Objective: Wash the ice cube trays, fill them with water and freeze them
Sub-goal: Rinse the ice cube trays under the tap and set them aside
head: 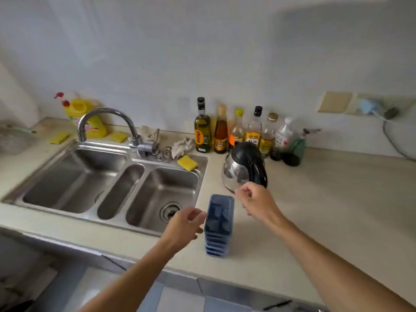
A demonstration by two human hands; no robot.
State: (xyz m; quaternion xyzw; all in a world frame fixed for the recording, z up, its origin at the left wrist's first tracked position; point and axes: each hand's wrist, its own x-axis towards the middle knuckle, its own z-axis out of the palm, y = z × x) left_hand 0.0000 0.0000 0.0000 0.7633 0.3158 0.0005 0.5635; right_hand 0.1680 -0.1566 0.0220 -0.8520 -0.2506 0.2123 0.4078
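Note:
A stack of blue ice cube trays (219,224) stands on the beige counter (315,210), just right of the steel sink (108,183). My left hand (184,226) is at the stack's left side, its fingers loosely curled and touching or nearly touching the top tray's edge. My right hand (256,202) hovers at the stack's upper right corner, fingers bent, holding nothing that I can see. The curved faucet (108,122) points over the sink's left basin.
A steel kettle with a black handle (244,167) stands right behind the trays. Several oil and sauce bottles (245,131) line the wall. Yellow sponges (187,162) lie on the sink rim, a yellow detergent jug (86,119) at the back left.

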